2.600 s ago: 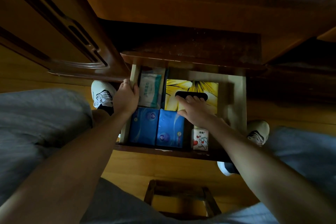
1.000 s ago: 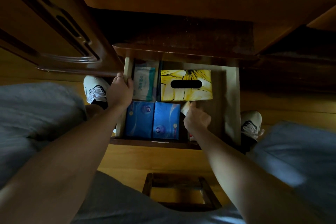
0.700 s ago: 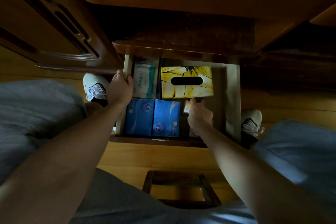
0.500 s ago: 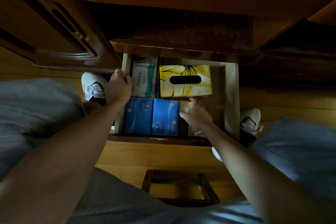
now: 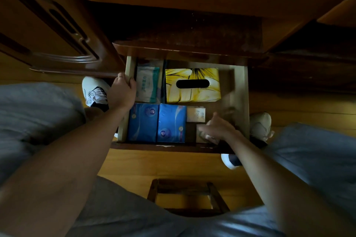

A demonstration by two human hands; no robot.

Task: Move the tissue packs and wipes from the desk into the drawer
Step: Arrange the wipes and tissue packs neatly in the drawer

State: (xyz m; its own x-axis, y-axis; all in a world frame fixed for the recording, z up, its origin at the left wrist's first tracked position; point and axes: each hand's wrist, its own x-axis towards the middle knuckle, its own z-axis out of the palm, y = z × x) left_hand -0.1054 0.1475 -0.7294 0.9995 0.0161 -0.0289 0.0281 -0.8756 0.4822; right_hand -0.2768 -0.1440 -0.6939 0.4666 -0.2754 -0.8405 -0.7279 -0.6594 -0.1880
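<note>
A: What is the left grip (image 5: 123,92) doing?
B: It is clasping the drawer (image 5: 243,92) wall, beside the wipes (image 5: 147,83).
A: And the right grip (image 5: 215,128)?
B: It is spreading open over a small tissue pack (image 5: 200,136), blurred.

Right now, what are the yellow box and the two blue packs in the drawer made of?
The yellow box looks like matte printed cardboard: crisp straight edges and a cut oval slot on top. The two blue packs look like soft glossy plastic wrap, since light glints off them and their corners look rounded. The drawer seems pale bare wood, though the dim light leaves that uncertain.
</note>
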